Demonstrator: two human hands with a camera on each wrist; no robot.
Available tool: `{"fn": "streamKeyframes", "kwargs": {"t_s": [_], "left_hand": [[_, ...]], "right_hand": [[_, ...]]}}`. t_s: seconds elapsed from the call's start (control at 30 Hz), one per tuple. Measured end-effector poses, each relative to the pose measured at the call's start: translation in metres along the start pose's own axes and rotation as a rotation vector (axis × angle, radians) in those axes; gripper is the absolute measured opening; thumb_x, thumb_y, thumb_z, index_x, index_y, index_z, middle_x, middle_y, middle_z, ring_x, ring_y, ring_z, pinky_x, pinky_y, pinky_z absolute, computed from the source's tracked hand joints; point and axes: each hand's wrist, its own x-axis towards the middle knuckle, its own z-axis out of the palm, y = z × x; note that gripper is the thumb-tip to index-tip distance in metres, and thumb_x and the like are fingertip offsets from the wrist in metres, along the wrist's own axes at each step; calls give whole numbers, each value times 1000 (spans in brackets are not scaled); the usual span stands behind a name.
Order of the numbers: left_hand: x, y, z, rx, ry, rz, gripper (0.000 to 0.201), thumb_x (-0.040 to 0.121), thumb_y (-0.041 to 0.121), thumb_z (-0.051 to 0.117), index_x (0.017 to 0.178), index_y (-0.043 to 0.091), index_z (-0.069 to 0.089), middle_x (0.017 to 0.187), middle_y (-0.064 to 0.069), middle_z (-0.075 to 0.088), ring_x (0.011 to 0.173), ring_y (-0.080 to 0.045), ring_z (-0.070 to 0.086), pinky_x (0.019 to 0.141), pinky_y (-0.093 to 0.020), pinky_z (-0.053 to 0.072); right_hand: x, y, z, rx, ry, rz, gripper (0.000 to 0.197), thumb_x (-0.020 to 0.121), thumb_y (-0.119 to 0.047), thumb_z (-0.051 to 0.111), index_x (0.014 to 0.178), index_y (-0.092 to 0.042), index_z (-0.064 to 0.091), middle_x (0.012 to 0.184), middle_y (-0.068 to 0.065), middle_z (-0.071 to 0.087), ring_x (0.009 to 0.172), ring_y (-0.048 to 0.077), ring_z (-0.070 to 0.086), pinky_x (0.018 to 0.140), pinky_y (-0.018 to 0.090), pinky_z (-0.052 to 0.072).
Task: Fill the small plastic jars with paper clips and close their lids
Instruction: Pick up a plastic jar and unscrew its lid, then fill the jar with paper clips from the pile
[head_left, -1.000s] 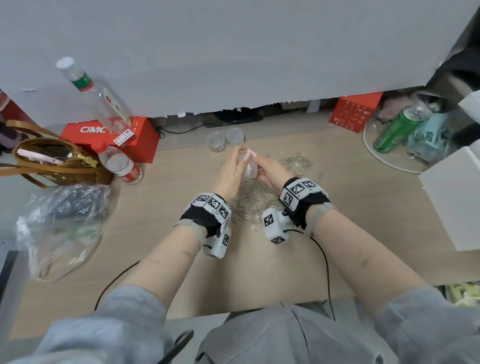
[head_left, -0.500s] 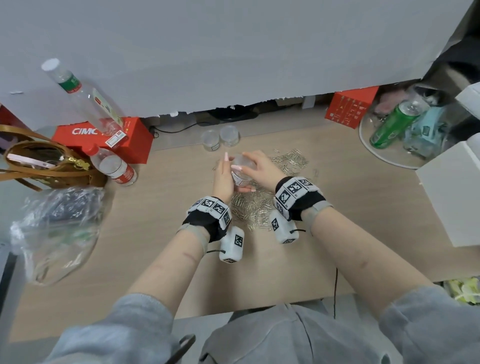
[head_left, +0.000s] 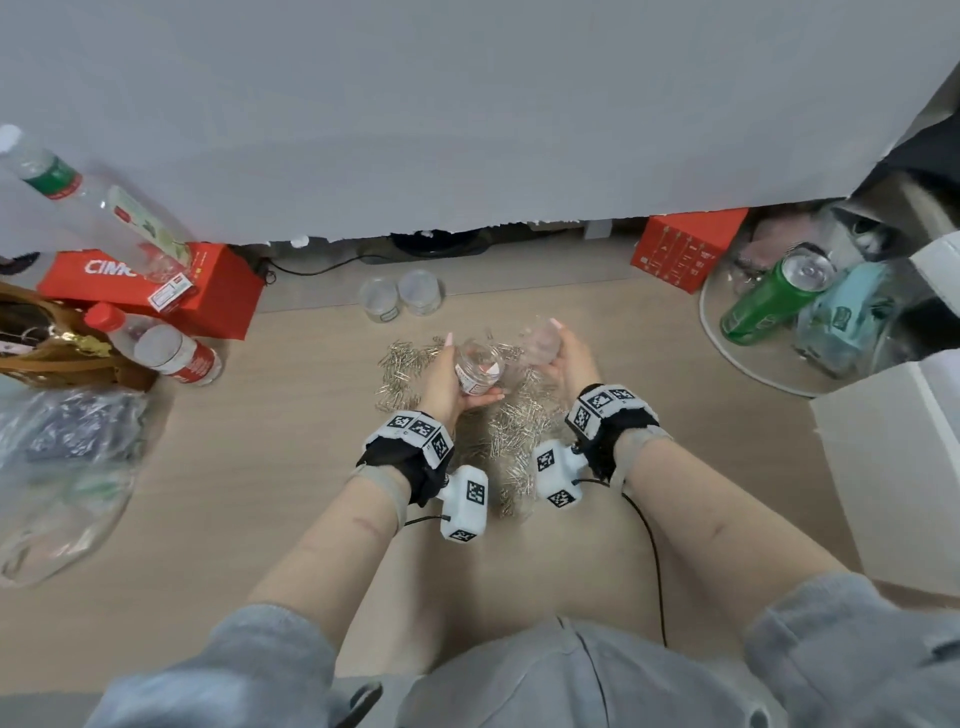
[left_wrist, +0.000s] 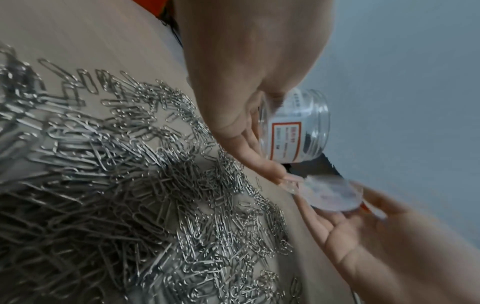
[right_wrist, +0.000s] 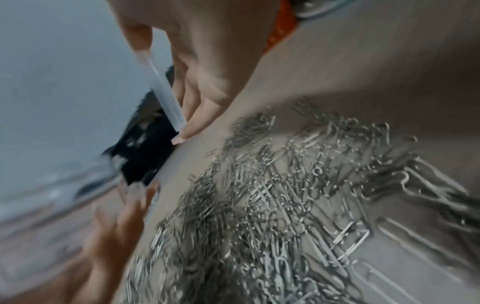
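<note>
The left hand (head_left: 445, 378) is wrapped round a small clear plastic jar with a red-and-white label (head_left: 479, 368), held tilted and open-mouthed above the heap of silver paper clips (head_left: 511, 431) in the middle of the pale wooden table (head_left: 249, 467), while the right hand (head_left: 563, 364) pinches its round clear plastic lid (head_left: 542, 335) by the rim between fingertips, just beside the jar. The jar looks light, stiff and smooth, so it is probably best gripped round its wall, clear of the mouth. Two more clear jars (head_left: 402, 296) stand near the table's far edge.
</note>
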Motion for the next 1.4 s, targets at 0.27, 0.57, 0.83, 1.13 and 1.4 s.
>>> {"fn": "streamKeyframes", "kwargs": {"t_s": [0.27,0.57,0.83,1.13,1.4], "left_hand": [[23,-12,22,-12,63,-37,62,97,51,30,133,2,42,115,-27,59,66,-28,66,49,-29,56],[35,-17,41,-1,108,-56,60,99,48,25,135,4,43,106,-21,61,51,-22,67,49,-30,57],[27,-22,28,-43,203,-9,59,99,47,28,131,-1,45,87,-18,64,47,-18,64,45,-26,55],[25,-16,-12,-83,239,25,48,99,47,30,116,6,48,76,-15,69,47,-21,65,48,-27,57],[25,-6,-64,-65,256,4,57,98,49,30,122,1,48,61,-11,68,42,-20,63,41,-25,53]], "right_hand": [[46,2,-50,521,255,65,45,99,-30,32,138,-7,32,130,21,52,105,28,60,84,30,53],[85,13,-70,242,572,104,39,96,-31,41,132,-16,37,68,4,61,35,3,54,36,17,38],[75,18,-62,-423,667,25,65,89,-35,52,143,-12,24,145,10,33,131,28,36,106,36,27],[48,54,-26,-707,392,-302,58,92,-29,47,143,-15,24,156,2,11,143,18,12,115,35,13],[51,73,-1,-1006,202,-297,59,97,-36,33,147,-15,10,157,0,6,145,15,-3,118,32,-5]]}}
